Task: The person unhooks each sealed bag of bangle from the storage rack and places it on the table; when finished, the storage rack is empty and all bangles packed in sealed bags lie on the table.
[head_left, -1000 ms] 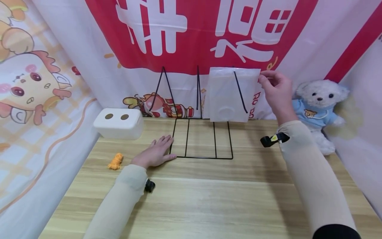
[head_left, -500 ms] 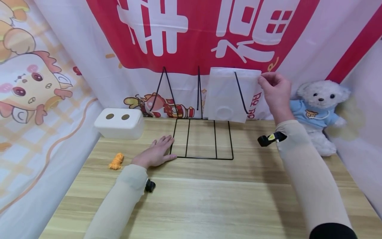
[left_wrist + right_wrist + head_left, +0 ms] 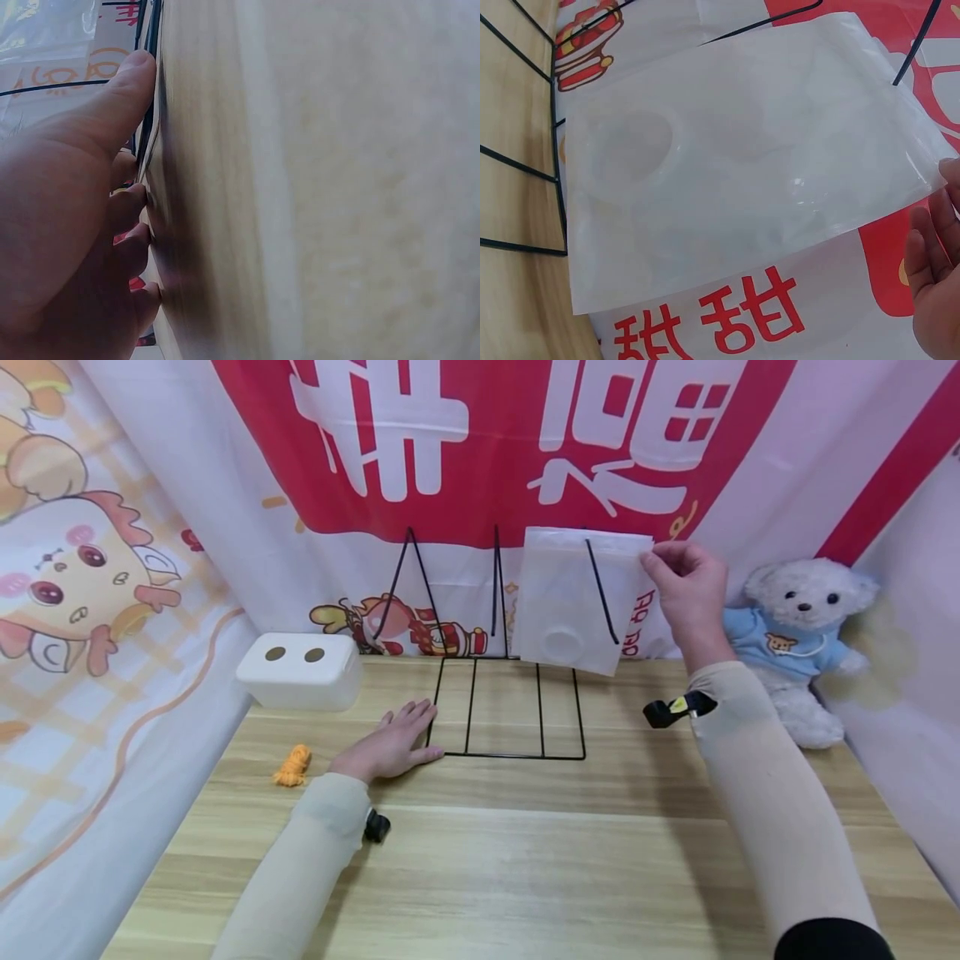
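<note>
A black wire rack [image 3: 510,756] stands at the back of the wooden table, with V-shaped uprights over a flat base. A flat, translucent white plastic bag [image 3: 562,602] hangs at the rack's right side, slightly tilted, behind a slanting wire; a round shape shows near its bottom. My right hand [image 3: 692,597] pinches the bag's upper right corner, which the right wrist view also shows. My left hand [image 3: 390,747] lies with fingers extended at the front left corner of the rack's base, its thumb [image 3: 124,97] along the wire in the left wrist view.
A white box [image 3: 300,670] with two round holes stands left of the rack. Nearer me lies a small orange yarn bundle [image 3: 293,766]. A white teddy bear [image 3: 806,643] in a blue shirt sits beyond my right forearm. A printed cloth [image 3: 495,460] hangs behind.
My right hand has moved slightly left with the bag's corner. The bag's bottom has shifted left and a little down, tilting it more. My left hand has stayed in place.
</note>
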A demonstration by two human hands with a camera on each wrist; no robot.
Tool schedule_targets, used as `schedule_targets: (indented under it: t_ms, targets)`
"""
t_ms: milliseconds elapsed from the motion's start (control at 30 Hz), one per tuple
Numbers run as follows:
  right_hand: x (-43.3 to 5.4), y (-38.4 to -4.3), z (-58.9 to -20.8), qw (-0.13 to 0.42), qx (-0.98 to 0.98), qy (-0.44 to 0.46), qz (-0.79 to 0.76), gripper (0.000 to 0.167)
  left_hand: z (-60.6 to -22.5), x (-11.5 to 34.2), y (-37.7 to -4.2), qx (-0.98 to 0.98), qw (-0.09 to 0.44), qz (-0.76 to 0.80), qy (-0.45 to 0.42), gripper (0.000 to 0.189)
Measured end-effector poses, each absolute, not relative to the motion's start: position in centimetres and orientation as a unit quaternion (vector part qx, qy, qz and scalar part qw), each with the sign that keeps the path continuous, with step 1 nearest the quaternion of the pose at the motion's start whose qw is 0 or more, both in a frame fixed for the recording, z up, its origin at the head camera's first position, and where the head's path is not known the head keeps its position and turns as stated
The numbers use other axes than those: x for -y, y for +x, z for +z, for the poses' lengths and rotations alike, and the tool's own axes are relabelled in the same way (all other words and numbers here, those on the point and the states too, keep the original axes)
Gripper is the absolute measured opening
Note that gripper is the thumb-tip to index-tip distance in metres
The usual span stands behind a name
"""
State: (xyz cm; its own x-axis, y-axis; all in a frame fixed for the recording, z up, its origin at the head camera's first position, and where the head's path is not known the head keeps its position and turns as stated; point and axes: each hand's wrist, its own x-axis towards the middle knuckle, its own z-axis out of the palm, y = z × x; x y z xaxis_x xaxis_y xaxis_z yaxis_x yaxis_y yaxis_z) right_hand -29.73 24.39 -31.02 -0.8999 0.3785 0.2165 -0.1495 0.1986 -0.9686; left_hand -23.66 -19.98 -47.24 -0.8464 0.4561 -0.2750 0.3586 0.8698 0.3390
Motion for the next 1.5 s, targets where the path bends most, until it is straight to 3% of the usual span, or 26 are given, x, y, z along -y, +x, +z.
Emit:
schedule_targets:
  t_ms: [800, 1500]
  targets:
    - [-24.3, -29.1, -30.9, 0.185, 0.745, -0.090, 0.635, 0.054, -47.1, 19.9, -23.6, -0.950, 0.173, 0.145, 0.216, 0.087]
    - [-24.4, -27.7, -31.0, 0.194, 0.678, -0.072, 0.705, 0.054, -47.1, 19.9, -23.6, -0.949, 0.171, 0.150, 0.219, 0.085]
